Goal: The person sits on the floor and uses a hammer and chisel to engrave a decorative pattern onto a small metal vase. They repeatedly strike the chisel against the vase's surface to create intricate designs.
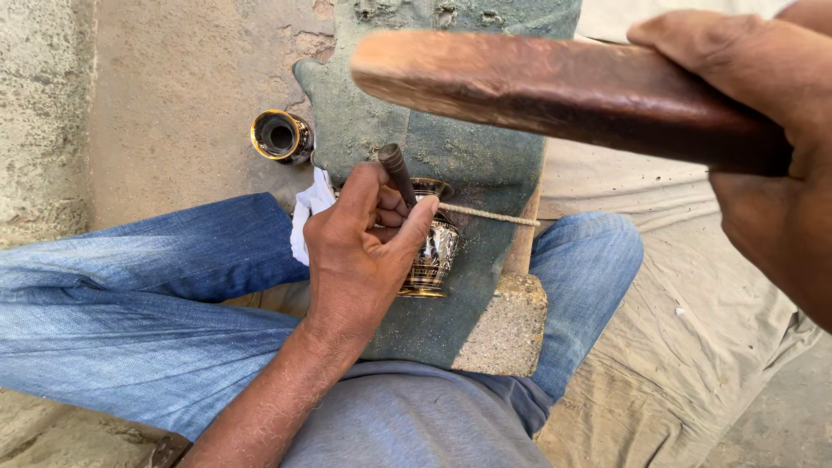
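Two engraved brass pots [433, 247] [279, 135], one punch [397, 172], one wooden mallet [555, 91].

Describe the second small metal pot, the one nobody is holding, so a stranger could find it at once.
Start at the green dusty block that runs up between the person's jeans-clad legs. Just off its upper left edge, on the bare sandy ground, lies the loose pot. Unlike the engraved pot under the left hand, it lies untouched on its side, its dark open mouth ringed in gold.
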